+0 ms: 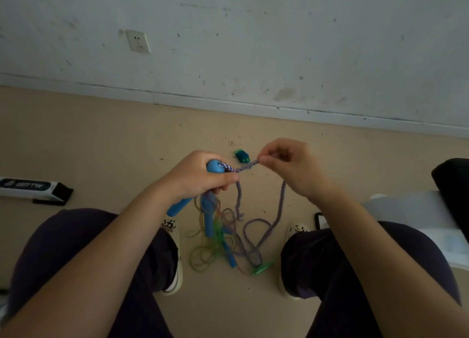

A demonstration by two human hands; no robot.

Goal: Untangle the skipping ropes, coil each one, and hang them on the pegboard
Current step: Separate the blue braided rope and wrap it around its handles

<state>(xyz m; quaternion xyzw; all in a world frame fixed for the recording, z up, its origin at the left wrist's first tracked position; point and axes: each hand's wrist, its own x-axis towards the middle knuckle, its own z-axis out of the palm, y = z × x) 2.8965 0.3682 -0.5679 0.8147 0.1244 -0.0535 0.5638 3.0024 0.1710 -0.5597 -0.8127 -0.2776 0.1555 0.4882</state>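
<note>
Both forearms reach out from the bottom edge over dark-trousered knees, with pale shoes planted on the tan floor [101, 139] either side of the work. Between the shoes lies the tangle [228, 243]: purple-and-white braided rope, a thin greenish cord, blue handles and a green handle [262, 269] knotted loosely together, part resting on the floor, part lifted. Just above it, the left hand [200, 176] is closed around a blue handle [179, 207], fingers wrapped tight where the braided rope [280, 203] leaves it. The right hand [286, 167] pinches that rope between thumb and fingertips, a short taut stretch running between the hands. The braid looks soft, light and limp, so it should slide through a knot if fed slack; the rigid handles are the surest hold. The thin cord is probably springier and likelier to snag, though blur makes this hard to judge. Beyond the hands a small teal object [242, 156] sits on the floor. No container or pegboard is visible; a white box [33, 188] lies toward the floor's left edge, its contents unseen
</note>
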